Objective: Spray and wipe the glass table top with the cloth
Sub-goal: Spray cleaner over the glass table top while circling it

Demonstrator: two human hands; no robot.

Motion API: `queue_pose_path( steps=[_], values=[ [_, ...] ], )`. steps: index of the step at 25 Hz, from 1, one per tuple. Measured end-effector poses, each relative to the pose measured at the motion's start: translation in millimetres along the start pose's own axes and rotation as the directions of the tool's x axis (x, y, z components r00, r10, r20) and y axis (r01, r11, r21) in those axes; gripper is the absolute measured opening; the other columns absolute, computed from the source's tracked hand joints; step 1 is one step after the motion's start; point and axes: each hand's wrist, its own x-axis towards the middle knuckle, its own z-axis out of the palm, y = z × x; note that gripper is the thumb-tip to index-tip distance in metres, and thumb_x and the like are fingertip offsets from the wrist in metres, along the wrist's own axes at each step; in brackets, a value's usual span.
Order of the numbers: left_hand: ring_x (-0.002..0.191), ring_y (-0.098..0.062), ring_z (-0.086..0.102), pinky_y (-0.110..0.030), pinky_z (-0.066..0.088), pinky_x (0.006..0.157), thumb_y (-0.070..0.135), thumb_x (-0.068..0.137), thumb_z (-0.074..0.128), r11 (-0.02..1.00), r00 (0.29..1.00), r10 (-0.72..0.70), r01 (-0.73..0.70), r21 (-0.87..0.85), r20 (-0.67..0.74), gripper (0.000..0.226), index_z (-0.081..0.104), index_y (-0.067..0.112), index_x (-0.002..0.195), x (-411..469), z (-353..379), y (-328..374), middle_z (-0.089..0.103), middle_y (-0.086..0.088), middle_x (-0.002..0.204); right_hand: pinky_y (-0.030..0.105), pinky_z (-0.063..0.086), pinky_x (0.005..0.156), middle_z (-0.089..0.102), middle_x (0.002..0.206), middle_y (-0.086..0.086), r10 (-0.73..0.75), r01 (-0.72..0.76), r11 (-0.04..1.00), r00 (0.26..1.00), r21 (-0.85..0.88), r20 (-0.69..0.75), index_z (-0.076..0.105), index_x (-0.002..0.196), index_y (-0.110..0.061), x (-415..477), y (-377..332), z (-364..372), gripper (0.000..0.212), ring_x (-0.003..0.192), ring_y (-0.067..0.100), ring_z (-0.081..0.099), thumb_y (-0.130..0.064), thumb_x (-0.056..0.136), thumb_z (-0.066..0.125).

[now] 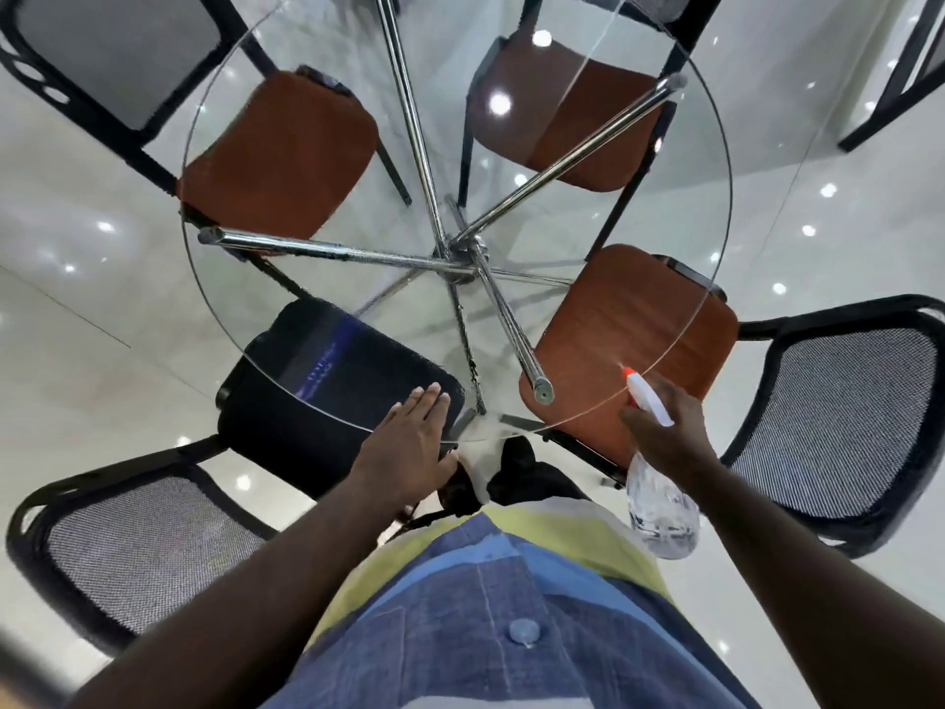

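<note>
Standing at the near rim of the glass table top (603,232): round pane, rim runs unbroken all round. Four chairs pushed in, seats tucked under the rim: black-seat chair (327,381) under the near-left part, brown-seat chair (639,340) under the near-right, two more brown seats under the far side. Mesh backs of the two near chairs stick out beyond the rim on either side, and the person stands in the gap between them. Glossy floor (76,309) lies open left and right of the top. Chrome legs (460,253) splay from a hub under the centre

Left hand (409,437) lies flat on the glass just inside the near rim, fingers straight and together, holding nothing. Right hand (665,432) is over the near-right rim, fingers wrapped round the neck of the spray bottle (662,514): white trigger head, orange nozzle aimed in over the top, clear body hanging outside the rim

Glass reads clear, dotted with light reflections, and a thin pale line crosses its far-right part. Pale patch (480,468) at the near rim just beside the left hand: can't tell if it's the cloth
</note>
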Motion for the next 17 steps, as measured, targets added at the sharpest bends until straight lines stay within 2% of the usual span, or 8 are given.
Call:
queue_pose_path(
  steps=[2,4,6,9,14,17],
  values=[
    [0.161,-0.017,-0.002,-0.036,0.006,0.13,0.049,0.102,0.05,1.0,1.0,-0.011,0.011,-0.029,0.01,0.085,0.006,0.016,0.167,0,-6,-1,-0.001,-0.001,0.175,0.02,0.047,0.057,0.064,0.078,0.001,-0.049,0.05,0.999,0.998,-0.007,0.048,0.064,0.091,-0.016,9,-12,-3,0.018,0.068,0.021,0.06,0.0,0.092,0.072],
    [0.161,-0.017,0.0,-0.036,0.007,0.13,0.048,0.102,0.052,0.998,1.0,-0.023,0.023,-0.052,-0.007,0.085,0.008,0.017,0.167,2,-11,0,0.0,0.0,0.175,0.036,0.051,0.062,0.068,0.081,0.006,-0.1,0.103,0.994,0.991,-0.025,0.088,0.066,0.091,-0.014,22,-24,-2,0.011,0.072,0.029,0.064,-0.005,0.091,0.073],
    [0.161,-0.017,0.002,-0.036,0.008,0.13,0.048,0.101,0.053,0.997,0.999,-0.035,0.033,-0.068,-0.027,0.085,0.01,0.017,0.167,4,-15,-1,0.003,0.0,0.175,0.042,0.052,0.062,0.068,0.079,0.009,-0.166,0.173,0.983,0.982,-0.063,0.095,0.066,0.088,-0.013,37,-38,4,0.007,0.072,0.032,0.066,-0.008,0.089,0.072],
    [0.161,-0.017,0.004,-0.036,0.009,0.129,0.048,0.101,0.054,0.997,0.997,-0.054,0.051,-0.065,-0.05,0.084,0.012,0.016,0.167,5,-22,-3,0.007,-0.001,0.175,0.038,0.048,0.058,0.067,0.076,0.01,-0.268,0.275,0.959,0.957,-0.064,0.109,0.065,0.082,-0.009,57,-60,15,0.007,0.068,0.031,0.064,-0.005,0.087,0.069],
    [0.161,-0.015,0.003,-0.038,0.012,0.131,0.047,0.101,0.055,0.989,0.992,-0.106,0.1,-0.106,-0.061,0.084,0.011,0.018,0.167,2,-25,-6,0.007,0.001,0.175,0.029,0.047,0.061,0.07,0.08,0.005,-0.353,0.361,0.932,0.923,-0.03,0.156,0.068,0.091,-0.009,70,-84,21,0.007,0.07,0.022,0.066,-0.004,0.087,0.072],
    [0.161,-0.015,0.003,-0.036,0.011,0.13,0.047,0.102,0.054,0.987,0.991,-0.121,0.114,-0.117,-0.053,0.084,0.01,0.018,0.167,1,-22,-3,0.006,0.002,0.175,0.037,0.05,0.061,0.07,0.08,0.008,-0.368,0.375,0.927,0.921,-0.031,0.128,0.069,0.089,-0.008,73,-72,14,0.005,0.072,0.028,0.067,-0.005,0.087,0.072]
  ],
)
